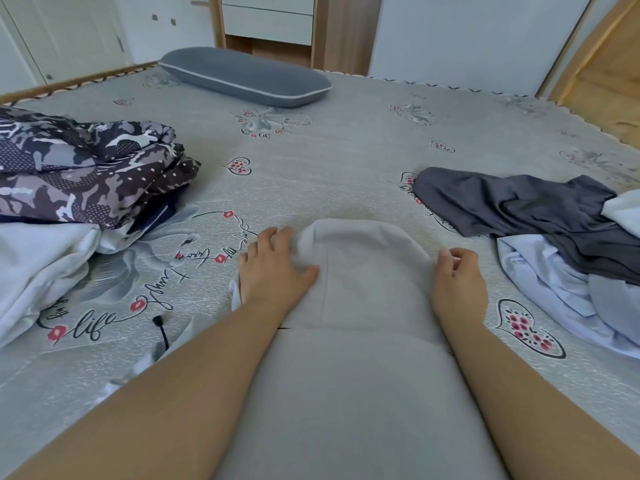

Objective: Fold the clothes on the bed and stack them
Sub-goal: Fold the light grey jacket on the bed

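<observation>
- You are mid-fold on a light grey garment [363,271] lying flat on the bed [346,150] right in front of you; its far end is already turned over.
- Your left hand [273,268] rests flat with fingers spread on the garment's left edge; your right hand [457,282] has its fingers curled at the right edge, apparently pinching the cloth.
- Still unfolded, by my judgement: a dark grey garment [512,206] over pale blue clothes [554,292] to your right, and white cloth [38,265] to your left.
- A patterned camouflage pile [86,168] sits folded at the left.
- No containers are in view; a grey pillow [246,76] lies at the far side.
</observation>
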